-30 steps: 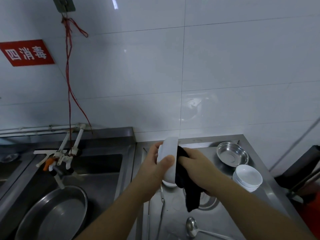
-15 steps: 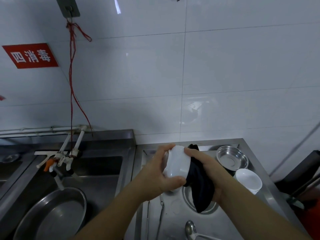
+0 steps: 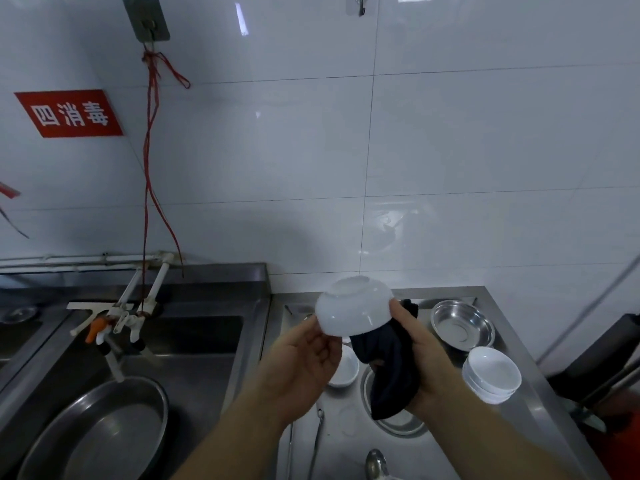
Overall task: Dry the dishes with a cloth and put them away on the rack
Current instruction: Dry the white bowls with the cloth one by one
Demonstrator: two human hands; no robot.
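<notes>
White bowl (image 3: 355, 311) held upside down in the air above the steel worktop (image 3: 512, 344), foot ring up and tilted toward the wall. It sits between the two hands, at their upper ends. Left hand (image 3: 304, 365) is palm up below and left of the bowl, fingers mostly straight, fingertips touching the bowl's lower left rim; loose grip, supporting rather than wrapped round it. Right hand (image 3: 420, 355) is on the bowl's right side, thumb tip pressed on the bowl wall, the other fingers curled round a dark cloth (image 3: 389, 368). Cloth is bunched in that grip, touches the bowl's lower right edge and hangs down from the palm over a round steel dish (image 3: 398, 422) on the worktop; whether cloth reaches inside the bowl cannot be told. On the worktop: another small white bowl (image 3: 343, 370) upright just below the left fingers, partly hidden; a stack of white bowls (image 3: 491, 374) to the right, well apart from the hands; a steel bowl (image 3: 462, 323) behind the stack near the wall; a spoon (image 3: 377, 462) at the bottom edge. Left of the worktop a sink (image 3: 194, 348) with a large steel pan (image 3: 100, 431) in it, taps (image 3: 121, 323) above. Red sign (image 3: 69, 113) and red string (image 3: 150, 168) on the tiled wall.
</notes>
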